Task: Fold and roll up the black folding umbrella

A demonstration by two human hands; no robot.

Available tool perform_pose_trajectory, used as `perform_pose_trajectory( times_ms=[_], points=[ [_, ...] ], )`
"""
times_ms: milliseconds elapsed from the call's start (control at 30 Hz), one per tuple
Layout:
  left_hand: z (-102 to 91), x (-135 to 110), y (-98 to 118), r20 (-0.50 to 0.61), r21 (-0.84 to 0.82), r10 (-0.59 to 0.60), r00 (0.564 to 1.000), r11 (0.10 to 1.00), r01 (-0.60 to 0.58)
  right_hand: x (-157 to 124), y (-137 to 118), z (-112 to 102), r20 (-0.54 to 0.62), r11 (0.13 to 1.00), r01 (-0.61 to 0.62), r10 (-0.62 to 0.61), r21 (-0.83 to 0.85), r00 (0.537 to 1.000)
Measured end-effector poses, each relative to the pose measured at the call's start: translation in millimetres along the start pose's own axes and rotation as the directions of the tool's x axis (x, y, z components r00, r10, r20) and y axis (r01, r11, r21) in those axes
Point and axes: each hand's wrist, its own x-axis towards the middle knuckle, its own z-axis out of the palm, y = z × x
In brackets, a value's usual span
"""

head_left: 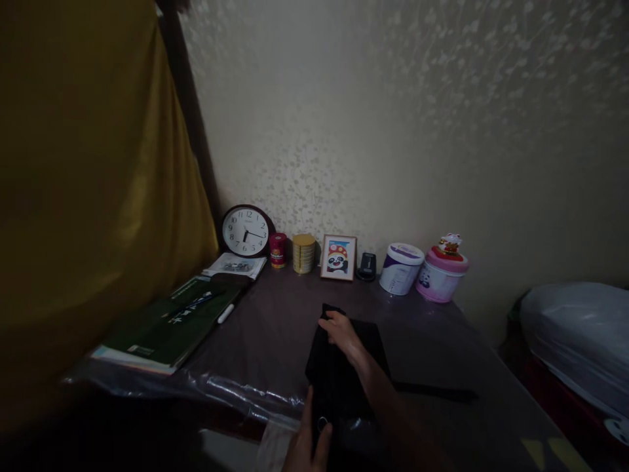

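A black bag (339, 377) of soft fabric lies on the dark table (275, 328), covered in clear plastic. My right hand (341, 331) reaches forward and grips the bag's far top edge with curled fingers. At the near edge my left hand (307, 442) pinches the bag's lower end by a small metal ring (322, 423). A black strap (435, 392) trails from the bag to the right.
Along the wall stand a round clock (246, 231), a red can (278, 250), a gold tin (304, 253), a panda picture frame (339, 257), a small black device (366, 267), a white-purple tub (400, 268) and a pink tin (441, 273). Green books (170, 324) lie left. A yellow curtain (88, 170) hangs left.
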Motion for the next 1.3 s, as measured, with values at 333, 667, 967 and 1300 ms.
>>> perform_pose_trajectory(
  times_ms=[333,667,967,1300],
  points=[
    [-3.7,-5.6,10.6,-0.034,0.089,-0.016,0.999,0.996,0.019,13.6,25.2,7.9,0.005,0.949,0.062,-0.064,-0.309,0.998],
    [-25.9,0.5,49.7,0.087,0.546,-0.037,0.995,0.838,-0.017,7.0,14.1,10.4,0.026,0.881,0.105,-0.105,-0.462,0.994],
    [-16.5,6.8,52.4,0.165,0.551,-0.050,0.985,0.833,-0.050,-1.8,3.1,9.7,0.103,0.862,0.168,-0.136,-0.479,0.985],
    [-7.4,17.4,35.4,0.145,0.593,-0.082,0.986,0.805,-0.020,-62.7,13.6,-21.7,0.256,0.714,0.624,-0.569,-0.317,0.782]
  ],
)
